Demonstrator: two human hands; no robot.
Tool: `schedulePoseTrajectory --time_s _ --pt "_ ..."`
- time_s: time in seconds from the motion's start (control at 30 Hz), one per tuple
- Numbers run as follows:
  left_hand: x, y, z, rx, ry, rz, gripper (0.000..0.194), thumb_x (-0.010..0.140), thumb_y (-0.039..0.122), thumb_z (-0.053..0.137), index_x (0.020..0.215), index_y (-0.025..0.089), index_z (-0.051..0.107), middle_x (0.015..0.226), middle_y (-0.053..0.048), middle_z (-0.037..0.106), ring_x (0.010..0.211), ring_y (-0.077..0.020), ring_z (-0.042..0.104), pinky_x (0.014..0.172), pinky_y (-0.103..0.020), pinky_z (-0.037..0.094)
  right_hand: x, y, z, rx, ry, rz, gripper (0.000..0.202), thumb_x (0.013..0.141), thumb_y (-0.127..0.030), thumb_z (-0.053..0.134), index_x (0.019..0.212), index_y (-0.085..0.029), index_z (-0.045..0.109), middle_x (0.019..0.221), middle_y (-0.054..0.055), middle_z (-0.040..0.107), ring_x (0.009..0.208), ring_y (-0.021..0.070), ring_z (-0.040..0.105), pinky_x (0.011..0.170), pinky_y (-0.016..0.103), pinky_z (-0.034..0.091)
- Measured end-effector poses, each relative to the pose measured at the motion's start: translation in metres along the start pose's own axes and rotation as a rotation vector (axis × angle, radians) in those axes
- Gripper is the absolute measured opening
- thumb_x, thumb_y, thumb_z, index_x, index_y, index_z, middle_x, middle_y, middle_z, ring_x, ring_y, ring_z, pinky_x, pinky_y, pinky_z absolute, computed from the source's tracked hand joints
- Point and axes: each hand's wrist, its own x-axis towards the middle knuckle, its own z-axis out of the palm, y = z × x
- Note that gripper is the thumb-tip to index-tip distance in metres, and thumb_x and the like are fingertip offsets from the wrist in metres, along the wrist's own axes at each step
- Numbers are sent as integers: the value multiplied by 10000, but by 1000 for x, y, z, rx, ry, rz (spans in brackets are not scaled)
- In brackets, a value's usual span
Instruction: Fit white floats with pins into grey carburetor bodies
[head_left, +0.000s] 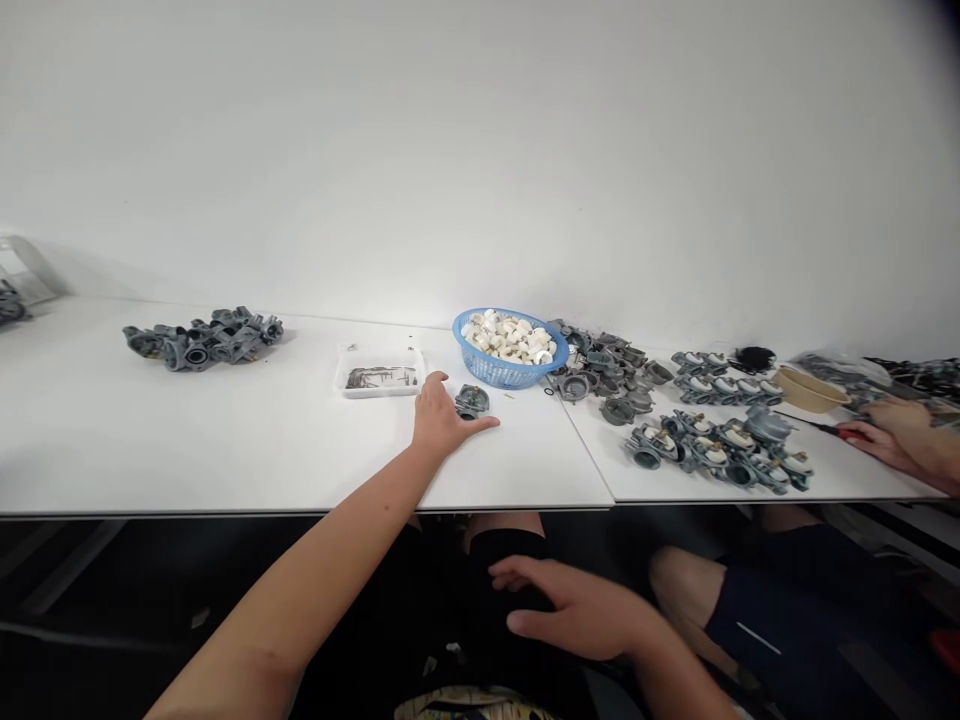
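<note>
One wall (pixel 480 150) is rising behind two white tabletops (pixel 225 440) that are meeting at a seam. The left hand (pixel 442 415) is standing wide open on the left tabletop, its thumb and fingers spreading apart around the left and near sides of one casting (pixel 472 402); whether skin is touching metal cannot be told. The right hand (pixel 574 608), blurred, is hovering over the lap below the edge, fingers loosely apart, holding nothing visible. At the far right, another person's hands (pixel 892 430) are partly overlapping and running toward the frame edge, one gripping a red-handled tool (pixel 832 429). One left heap (pixel 206 340), one grey heap (pixel 611 370) and two groups with white pieces (pixel 716 448) are lying about, their castings overlapping too much to count. One blue basket (pixel 499 372) is holding uncountable white pieces, partly hiding the grey heap. One brown bowl (pixel 810 390) is sitting farther right. One clear tray (pixel 379 392) is holding thin dark pins (pixel 367 377), too fine to count. One black ring (pixel 549 392) is lying near the seam.
</note>
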Motion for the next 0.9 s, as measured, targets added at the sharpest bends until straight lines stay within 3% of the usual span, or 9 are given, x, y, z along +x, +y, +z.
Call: schedulePoseTrajectory --time_s 0.07,0.17,0.27,0.3,0.37,0.47,0.57,0.77,0.9 --pt "-3 1 0 -73 68 58 1016 664 644 830 1360 211 230 1388 -205 464 1212 -338 570 1047 -504 467 -12 -34 -56 -39 23 -42 597 951 -543 601 1480 -276 523 1424 70 626 1322 247 579 1125 389 454" --pt "-2 3 -5 -155 136 148 783 860 530 675 1374 228 166 1441 -219 405 1295 -329 525 1106 -540 427 3 -68 -142 -223 389 15 583 984 -595 516 1459 -257 533 1365 104 641 1211 268 627 965 391 535" --pt "14 1 -26 -260 213 304 589 929 434 599 1343 238 229 1420 -208 423 1325 -325 512 1068 -548 457 62 -77 -213 -534 803 99 519 1042 -516 391 1433 -202 522 1296 135 657 1030 231 661 808 325 536" --pt "23 -4 -38 -297 238 390 582 910 412 642 1326 244 273 1373 -189 468 1295 -321 538 1023 -530 490 86 -75 -232 -696 860 170 483 1050 -448 370 1424 -186 525 1274 136 663 995 223 657 810 330 525" --pt "40 -18 -63 -337 256 548 513 887 297 674 1293 262 363 1248 -136 573 1129 -280 632 939 -486 532 132 -64 -260 -788 827 238 422 985 -368 520 1347 -165 596 1262 140 670 1072 258 629 911 373 492" --pt "52 -46 -94 -176 282 693 455 826 166 714 1196 268 469 1018 -60 681 896 -247 688 804 -433 516 178 -45 -282 -872 768 361 331 867 -317 671 1141 -137 711 1239 171 680 1213 345 559 1028 467 416" --pt "45 -62 -105 -79 136 726 408 784 102 739 1093 244 512 933 -43 710 802 -227 699 794 -430 507 197 -29 -289 -920 758 448 239 873 -294 644 1025 -141 748 1161 172 705 1203 352 557 1041 494 385" --pt "34 -58 -97 -232 55 565 383 812 91 678 1116 261 518 883 -32 693 758 -221 677 783 -463 530 205 -13 -287 -922 796 524 215 887 -330 606 941 -180 749 1052 144 728 1141 343 571 983 488 388" --pt "42 -78 -100 -186 163 409 410 794 112 717 1129 279 549 939 -53 689 862 -265 690 766 -469 553 205 -10 -285 -909 819 541 228 918 -307 554 900 -187 747 1057 143 728 1156 348 566 985 494 380"
